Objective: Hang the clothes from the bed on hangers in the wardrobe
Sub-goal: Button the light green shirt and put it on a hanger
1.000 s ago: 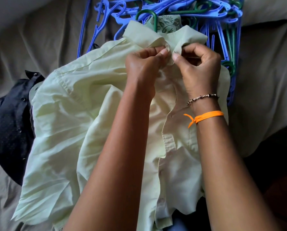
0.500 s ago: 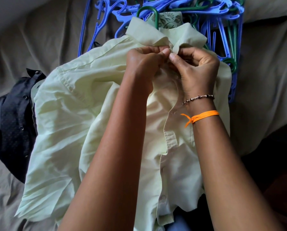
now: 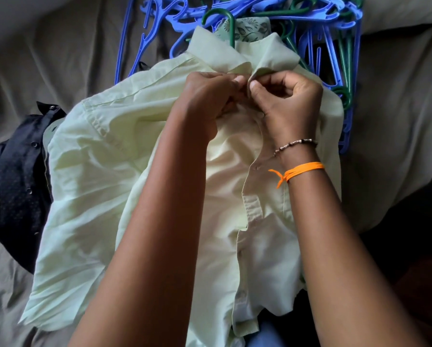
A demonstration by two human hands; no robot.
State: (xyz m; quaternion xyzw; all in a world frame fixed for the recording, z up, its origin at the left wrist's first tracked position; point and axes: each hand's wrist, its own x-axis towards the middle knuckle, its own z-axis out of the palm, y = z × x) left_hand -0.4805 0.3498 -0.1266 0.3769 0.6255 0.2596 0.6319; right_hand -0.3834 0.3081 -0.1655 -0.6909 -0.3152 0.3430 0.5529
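A pale green shirt [image 3: 97,176] lies spread on the bed, front up, its placket open below the collar. A green hanger [image 3: 226,17] sits inside it, its hook sticking out above the collar. My left hand [image 3: 207,98] pinches the left edge of the placket just under the collar. My right hand [image 3: 289,101] pinches the right edge there, fingertips meeting those of the left. The top button itself is hidden between my fingers.
A heap of blue and green plastic hangers [image 3: 317,33] lies beyond the collar. A dark dotted shirt [image 3: 14,181] lies to the left, partly under the pale one. Grey-brown bedsheet [image 3: 47,58] surrounds everything; a dark area fills the lower right.
Both hands stay at the collar; their fingertips have worked closer together on the placket edges. The shirt has shifted slightly with them.
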